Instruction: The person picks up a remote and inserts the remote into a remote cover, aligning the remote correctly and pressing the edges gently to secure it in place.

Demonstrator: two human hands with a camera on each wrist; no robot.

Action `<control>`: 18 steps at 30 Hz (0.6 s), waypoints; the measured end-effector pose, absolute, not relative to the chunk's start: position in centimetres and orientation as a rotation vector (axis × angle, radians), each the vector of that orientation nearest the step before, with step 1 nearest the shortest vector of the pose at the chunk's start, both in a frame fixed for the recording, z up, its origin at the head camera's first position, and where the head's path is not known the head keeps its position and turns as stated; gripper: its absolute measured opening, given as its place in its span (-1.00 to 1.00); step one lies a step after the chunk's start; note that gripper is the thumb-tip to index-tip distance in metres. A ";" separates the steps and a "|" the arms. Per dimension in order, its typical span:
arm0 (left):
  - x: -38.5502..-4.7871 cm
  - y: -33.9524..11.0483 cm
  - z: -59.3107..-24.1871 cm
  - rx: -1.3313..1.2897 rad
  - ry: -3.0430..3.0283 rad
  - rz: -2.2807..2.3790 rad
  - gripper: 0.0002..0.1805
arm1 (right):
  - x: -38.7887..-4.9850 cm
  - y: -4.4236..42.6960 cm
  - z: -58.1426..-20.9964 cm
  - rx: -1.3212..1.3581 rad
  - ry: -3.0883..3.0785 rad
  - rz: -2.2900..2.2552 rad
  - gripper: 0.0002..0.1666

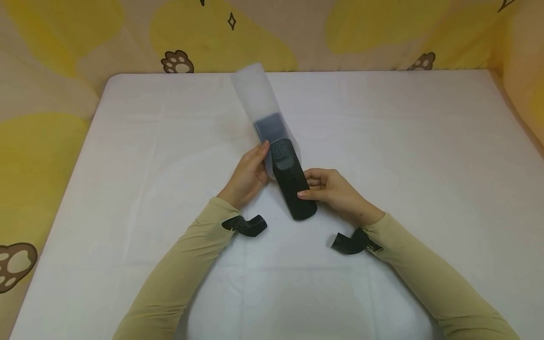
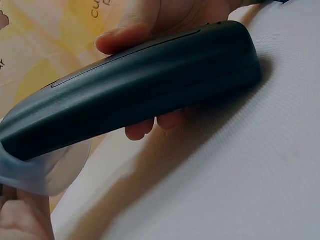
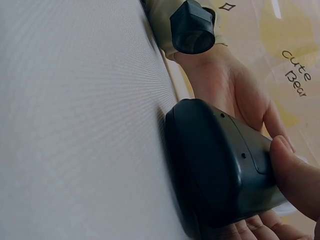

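Note:
A dark elongated device (image 1: pixel 293 189) lies slanted at the centre in the head view, its upper end in the mouth of a translucent sleeve (image 1: pixel 256 92). Something dark blue shows through the sleeve. My left hand (image 1: pixel 248 177) grips the sleeve's lower part, thumb on top near the device. From the right, my right hand (image 1: pixel 335 193) pinches the device's lower half, thumb on its upper face and fingers beneath. In the right wrist view the device's blunt end (image 3: pixel 205 165) is close to the cloth, with my right thumb on its side.
A white cloth covers the table (image 1: pixel 127 189). Behind and at both sides hangs a yellow patterned curtain (image 1: pixel 263 38). Black wrist-worn pieces (image 1: pixel 250 225) stick out from both beige cuffs, just above the tabletop.

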State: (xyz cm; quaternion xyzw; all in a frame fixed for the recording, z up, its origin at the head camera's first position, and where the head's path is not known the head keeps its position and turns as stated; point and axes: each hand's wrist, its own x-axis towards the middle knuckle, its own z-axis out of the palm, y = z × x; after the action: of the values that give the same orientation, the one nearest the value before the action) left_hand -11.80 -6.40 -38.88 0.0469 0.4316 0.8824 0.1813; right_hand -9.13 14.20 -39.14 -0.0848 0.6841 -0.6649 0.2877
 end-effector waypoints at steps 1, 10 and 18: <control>-11.8 -6.4 -38.9 0.138 1.219 2.491 -0.73 | -9.1 14.2 -39.1 -0.223 1.825 -1.777 -0.56; -11.8 -6.5 -39.0 0.135 1.224 2.480 -0.75 | -9.0 14.2 -39.0 -0.217 1.800 -1.802 -0.55; -11.7 -6.4 -38.8 0.126 1.254 2.453 -0.70 | -9.0 14.3 -39.1 -0.240 1.739 -1.864 -0.58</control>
State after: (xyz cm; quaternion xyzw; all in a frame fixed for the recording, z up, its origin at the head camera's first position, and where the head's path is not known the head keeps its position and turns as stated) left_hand -11.72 -6.42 -38.77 0.0447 0.4465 0.8731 0.1908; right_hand -8.96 14.29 -39.09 -0.0899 0.6506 -0.6975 0.2866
